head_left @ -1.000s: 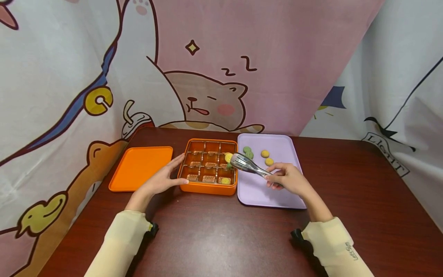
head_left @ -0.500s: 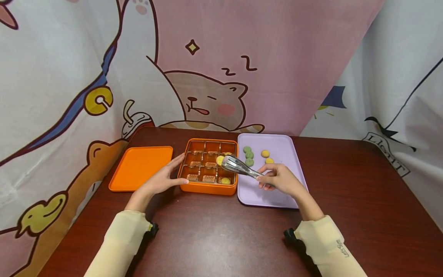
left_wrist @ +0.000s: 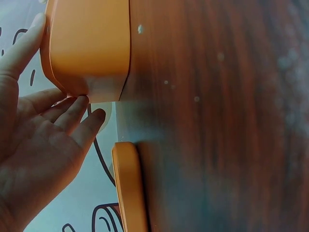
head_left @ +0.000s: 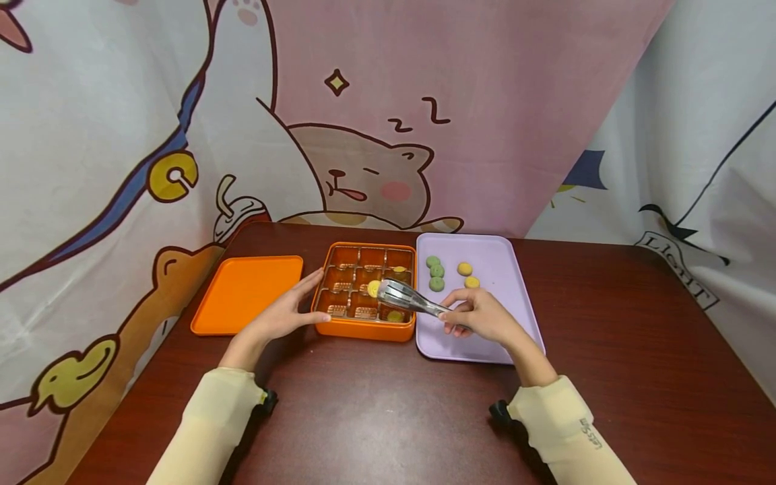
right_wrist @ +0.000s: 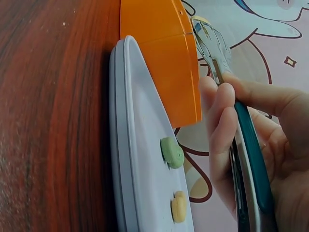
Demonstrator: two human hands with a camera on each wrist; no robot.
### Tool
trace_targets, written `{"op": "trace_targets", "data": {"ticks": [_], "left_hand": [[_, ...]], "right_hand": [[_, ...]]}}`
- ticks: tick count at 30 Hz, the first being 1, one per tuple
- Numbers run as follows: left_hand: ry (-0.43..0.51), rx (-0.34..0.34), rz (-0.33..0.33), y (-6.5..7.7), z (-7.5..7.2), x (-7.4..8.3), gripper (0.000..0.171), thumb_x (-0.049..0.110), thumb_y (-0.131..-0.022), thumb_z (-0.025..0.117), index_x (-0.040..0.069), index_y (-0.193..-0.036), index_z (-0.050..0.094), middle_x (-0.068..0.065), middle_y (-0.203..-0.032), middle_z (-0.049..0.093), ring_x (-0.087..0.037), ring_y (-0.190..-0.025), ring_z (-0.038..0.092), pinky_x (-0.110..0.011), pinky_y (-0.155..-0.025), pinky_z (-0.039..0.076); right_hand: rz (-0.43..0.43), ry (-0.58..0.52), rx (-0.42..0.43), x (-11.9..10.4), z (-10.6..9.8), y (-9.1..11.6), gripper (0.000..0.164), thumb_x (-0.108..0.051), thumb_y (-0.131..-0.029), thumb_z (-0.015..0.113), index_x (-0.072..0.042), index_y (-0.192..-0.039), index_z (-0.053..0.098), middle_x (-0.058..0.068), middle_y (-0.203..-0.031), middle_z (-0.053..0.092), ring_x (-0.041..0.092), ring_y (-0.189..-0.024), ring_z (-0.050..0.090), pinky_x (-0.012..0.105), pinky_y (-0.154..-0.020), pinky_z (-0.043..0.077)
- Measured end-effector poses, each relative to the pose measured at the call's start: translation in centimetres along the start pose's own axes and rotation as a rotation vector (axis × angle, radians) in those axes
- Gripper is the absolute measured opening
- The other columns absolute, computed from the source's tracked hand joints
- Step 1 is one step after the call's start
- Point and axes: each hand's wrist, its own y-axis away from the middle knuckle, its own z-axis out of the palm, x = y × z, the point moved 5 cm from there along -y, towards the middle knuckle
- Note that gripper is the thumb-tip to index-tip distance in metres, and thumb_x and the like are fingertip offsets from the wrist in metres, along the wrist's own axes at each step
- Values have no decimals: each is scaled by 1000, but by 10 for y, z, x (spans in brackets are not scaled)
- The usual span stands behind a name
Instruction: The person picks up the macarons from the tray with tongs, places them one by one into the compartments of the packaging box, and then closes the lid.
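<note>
In my right hand I grip the handle of metal food tongs; the right wrist view shows a green strip along it. The tongs' tips pinch a round yellow cookie over the middle of a sectioned orange box. One yellow cookie lies in the front right compartment and another farther back on the right side. My left hand rests against the box's left front corner, thumb at the front and fingers along the left side. In the left wrist view, those fingers touch the box wall.
A lilac tray stands right of the box, with several green cookies and two yellow cookies on it. An orange lid lies flat to the left. Printed cloth hangs behind the brown table.
My right hand has moved left with the tongs and cookie, from the box's right side to over its middle. The green cookies on the tray now show fully. My left hand has stayed put.
</note>
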Motion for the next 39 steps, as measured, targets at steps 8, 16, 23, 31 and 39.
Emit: {"op": "trace_targets", "data": {"ticks": [8,16,23,31,39], "left_hand": [[13,-1,1,0,0,0,94,26,-89,75,8,-160,16,-15,-169,10,-40,-155,10,-66,-120,14],[25,2,-6,1,-1,1,95,26,-88,76,8,-161,17,-13,-169,10,-39,-155,11,-65,-120,13],[30,3,0,1,0,1,96,27,-88,76,7,-160,17,-14,-169,10,-39,-155,11,-65,-121,13],[34,5,-2,-1,1,1,96,27,-88,77,7,-160,17,-15,-169,11,-39,-155,11,-65,-121,13],[31,4,-14,0,1,-2,96,31,-88,76,10,-161,17,-14,-169,10,-40,-155,11,-67,-120,13]], "right_hand": [[15,20,-25,1,7,-4,16,-10,-90,70,2,-101,70,9,-68,72,13,-55,64,37,-56,59],[21,25,-36,-1,9,-4,19,-12,-90,70,3,-102,70,9,-69,72,11,-55,63,36,-56,59],[30,33,-34,-2,10,-5,20,-12,-90,71,1,-104,70,8,-70,72,11,-56,63,35,-56,59],[24,32,-17,-2,4,-1,27,-15,-90,72,3,-110,70,10,-75,74,11,-59,65,35,-60,60],[9,23,14,-3,-7,3,36,-15,-90,72,7,-117,67,19,-82,75,15,-64,68,35,-62,60]]}}
